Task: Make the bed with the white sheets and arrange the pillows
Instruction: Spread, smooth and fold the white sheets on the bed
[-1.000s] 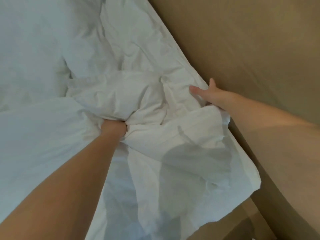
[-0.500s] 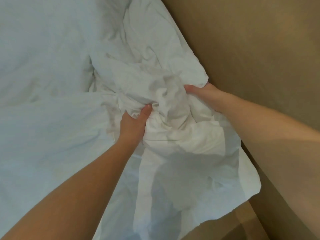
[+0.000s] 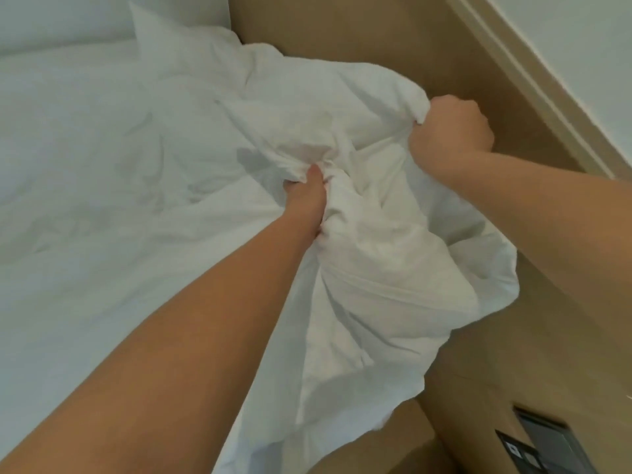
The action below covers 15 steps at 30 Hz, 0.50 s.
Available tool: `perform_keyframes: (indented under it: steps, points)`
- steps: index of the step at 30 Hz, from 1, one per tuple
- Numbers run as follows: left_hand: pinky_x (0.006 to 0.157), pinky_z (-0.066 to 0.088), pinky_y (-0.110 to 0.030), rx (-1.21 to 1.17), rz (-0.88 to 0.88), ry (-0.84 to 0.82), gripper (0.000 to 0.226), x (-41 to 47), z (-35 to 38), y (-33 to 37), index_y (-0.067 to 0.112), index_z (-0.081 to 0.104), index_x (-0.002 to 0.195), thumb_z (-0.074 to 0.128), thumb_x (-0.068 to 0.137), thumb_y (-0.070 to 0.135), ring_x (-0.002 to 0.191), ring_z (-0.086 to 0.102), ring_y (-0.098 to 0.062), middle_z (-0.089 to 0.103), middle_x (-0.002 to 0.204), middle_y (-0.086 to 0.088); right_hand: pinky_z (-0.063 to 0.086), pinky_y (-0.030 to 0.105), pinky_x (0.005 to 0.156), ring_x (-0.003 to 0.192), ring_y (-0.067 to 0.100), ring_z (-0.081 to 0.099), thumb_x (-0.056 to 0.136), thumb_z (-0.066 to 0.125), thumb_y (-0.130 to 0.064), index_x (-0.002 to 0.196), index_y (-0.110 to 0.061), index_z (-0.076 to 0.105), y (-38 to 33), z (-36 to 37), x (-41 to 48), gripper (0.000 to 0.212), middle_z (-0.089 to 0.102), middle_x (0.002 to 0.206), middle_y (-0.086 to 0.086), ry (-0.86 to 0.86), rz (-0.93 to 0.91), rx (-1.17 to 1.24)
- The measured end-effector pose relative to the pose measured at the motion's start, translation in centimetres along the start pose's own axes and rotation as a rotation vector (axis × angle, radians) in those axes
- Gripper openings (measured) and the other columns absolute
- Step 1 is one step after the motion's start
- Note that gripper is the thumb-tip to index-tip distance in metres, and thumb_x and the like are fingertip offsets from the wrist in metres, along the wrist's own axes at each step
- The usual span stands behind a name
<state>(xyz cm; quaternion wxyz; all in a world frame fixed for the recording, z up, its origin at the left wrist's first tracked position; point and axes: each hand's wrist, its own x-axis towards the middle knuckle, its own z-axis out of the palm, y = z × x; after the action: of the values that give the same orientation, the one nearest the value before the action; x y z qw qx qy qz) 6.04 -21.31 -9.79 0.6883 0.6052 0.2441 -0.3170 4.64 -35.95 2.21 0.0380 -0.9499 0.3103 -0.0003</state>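
A crumpled white sheet (image 3: 376,268) is bunched up at the right edge of the bed, next to the tan headboard panel. My left hand (image 3: 307,196) grips a fold in the middle of the bunch, thumb pressed into the cloth. Farther right and higher, my right hand (image 3: 451,138) is a closed fist around the sheet's upper edge, lifting it off the mattress. A white pillow corner (image 3: 164,39) pokes up at the back. The flat white bedding (image 3: 85,200) spreads to the left.
A tan wooden headboard panel (image 3: 376,35) runs along the right side, with a pale wall (image 3: 581,46) above it. A dark switch panel (image 3: 543,446) sits at the lower right. A tan ledge (image 3: 376,446) lies below the hanging sheet.
Both hands have pulled the bunched sheet up and toward the headboard. My right hand went from touching the cloth with straight fingers to gripping it in a fist. The view tilted upward.
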Motion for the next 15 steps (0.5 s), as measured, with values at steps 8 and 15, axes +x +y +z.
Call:
perform_keyframes:
  steps: [8, 15]
  points:
    - [0.085, 0.050, -0.032, 0.025, -0.108, -0.307, 0.058, -0.3, 1.4, -4.2, 0.022, 0.044, 0.140, 0.042, 0.096, 0.059, 0.109, 0.060, -0.022, 0.059, 0.133, -0.007, 0.035, 0.034, 0.070, 0.093, 0.033, 0.056, 0.098, 0.047, -0.025, 0.111, -0.009, 0.053, 2.4, 1.9, -3.1, 0.021, 0.061, 0.110, 0.014, 0.001, -0.090, 0.065]
    - [0.080, 0.048, -0.041, -0.042, -0.244, -0.375, 0.052, 0.3, 1.8, -5.4, 0.020, 0.041, 0.143, 0.036, 0.101, 0.050, 0.099, 0.059, -0.027, 0.057, 0.122, -0.008, 0.045, 0.039, 0.093, 0.117, 0.030, 0.050, 0.095, 0.054, -0.033, 0.144, -0.021, 0.035, 6.0, 6.7, -7.3, 0.054, 0.045, 0.135, 0.009, -0.444, -0.232, 0.071]
